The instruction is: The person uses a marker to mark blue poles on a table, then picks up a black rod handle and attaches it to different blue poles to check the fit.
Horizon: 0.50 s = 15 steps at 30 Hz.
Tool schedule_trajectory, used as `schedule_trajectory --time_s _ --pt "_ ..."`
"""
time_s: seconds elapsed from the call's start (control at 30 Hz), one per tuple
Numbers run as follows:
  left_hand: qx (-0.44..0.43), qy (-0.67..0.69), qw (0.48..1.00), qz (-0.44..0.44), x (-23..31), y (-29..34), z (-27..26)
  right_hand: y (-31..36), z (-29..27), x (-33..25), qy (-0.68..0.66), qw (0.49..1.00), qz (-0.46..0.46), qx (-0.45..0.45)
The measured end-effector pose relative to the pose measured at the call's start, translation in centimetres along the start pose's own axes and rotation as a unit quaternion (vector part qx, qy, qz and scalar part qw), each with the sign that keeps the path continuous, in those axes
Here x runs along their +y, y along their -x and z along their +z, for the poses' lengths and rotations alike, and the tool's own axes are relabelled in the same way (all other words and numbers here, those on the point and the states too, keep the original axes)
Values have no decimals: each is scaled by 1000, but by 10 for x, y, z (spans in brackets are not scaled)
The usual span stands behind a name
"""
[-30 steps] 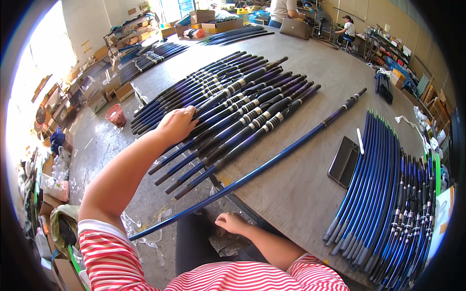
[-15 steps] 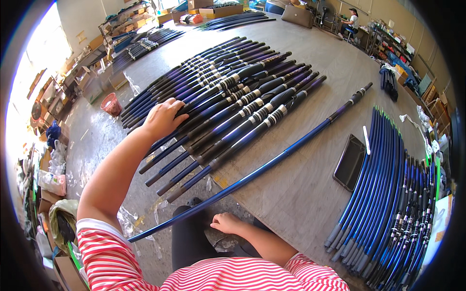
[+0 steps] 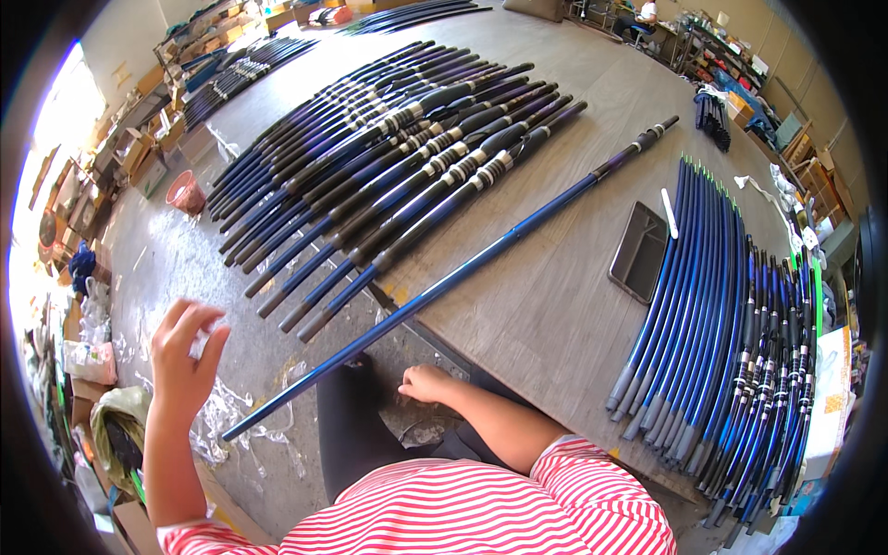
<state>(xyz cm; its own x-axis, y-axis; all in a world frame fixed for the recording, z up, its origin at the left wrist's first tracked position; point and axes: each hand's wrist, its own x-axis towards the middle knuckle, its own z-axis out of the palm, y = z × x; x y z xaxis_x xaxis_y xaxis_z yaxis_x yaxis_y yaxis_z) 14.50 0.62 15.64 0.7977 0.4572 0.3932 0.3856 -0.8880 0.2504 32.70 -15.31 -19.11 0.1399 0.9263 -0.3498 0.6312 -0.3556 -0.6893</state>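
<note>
My left hand [image 3: 188,356] is raised over the floor, left of the table. Its thumb and fingers are curved but apart, with no held thing visible between them. My right hand [image 3: 427,383] rests near my lap, its fingers curled in and nothing seen in them. One long blue fishing rod [image 3: 462,268] lies diagonally on the table, its near end sticking out past the edge between my hands; neither touches it. Beyond my left hand, a big pile of dark fishing rods [image 3: 407,199] with black grips and silver rings overhangs the table's near edge.
On the right, a row of thin blue rod sections [image 3: 684,305] lies beside more rods with silver rings [image 3: 768,361]. A black phone [image 3: 638,252] and a white pen [image 3: 669,213] lie next to them. A pink basket [image 3: 186,192] and plastic scraps [image 3: 217,407] are on the floor.
My left hand has left the rod pile and drawn back toward me, down and left. The view has shifted slightly; my right hand stays near my lap, its fingers more curled.
</note>
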Motion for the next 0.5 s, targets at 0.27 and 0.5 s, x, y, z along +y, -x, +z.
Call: schedule_trajectory --time_s 0.27,0.5 --pt "-163 306 900 -266 -68 138 -4 5 16 -1 53 998 14 -24" --pt "-153 305 909 -241 -48 136 14 29 1 -42 -76 997 -8 -10"
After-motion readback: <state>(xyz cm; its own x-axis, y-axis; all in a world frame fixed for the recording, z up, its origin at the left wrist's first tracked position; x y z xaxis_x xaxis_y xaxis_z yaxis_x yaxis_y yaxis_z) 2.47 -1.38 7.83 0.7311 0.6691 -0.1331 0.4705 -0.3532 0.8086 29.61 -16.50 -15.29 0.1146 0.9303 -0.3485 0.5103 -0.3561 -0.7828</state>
